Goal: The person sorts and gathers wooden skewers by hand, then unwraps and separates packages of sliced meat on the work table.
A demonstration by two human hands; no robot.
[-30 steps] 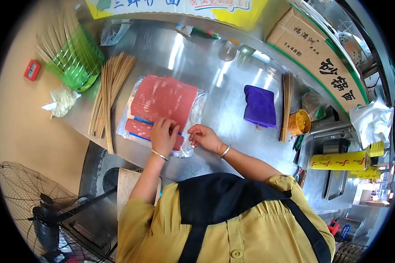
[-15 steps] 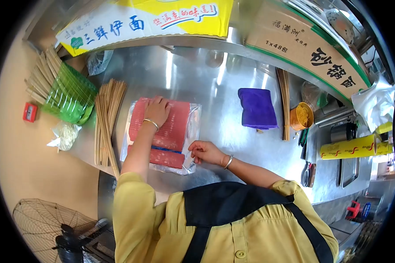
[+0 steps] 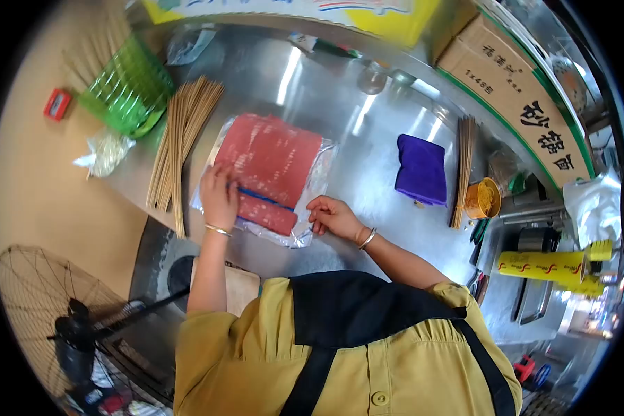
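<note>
A reddish-pink slab of food, streaked with pale lines, lies on clear plastic wrap. A blue strip crosses it, setting off a narrower piece at its near side. My left hand lies over the slab's left edge near the strip, its fingers stretched out and holding nothing. Just off the slab's right side is my right hand, fingers curled in beside the wrap's edge. Whatever its fingertips pinch, if anything, is hidden.
Wooden skewers are bundled left of the slab, near a green plastic container. To the right are a folded purple cloth, more skewers and an orange cup. Cartons line the back; a fan stands lower left.
My left hand has slid from the slab's far part back toward me, to its near left edge. My right hand stays curled beside the wrap. The camera view has shifted.
</note>
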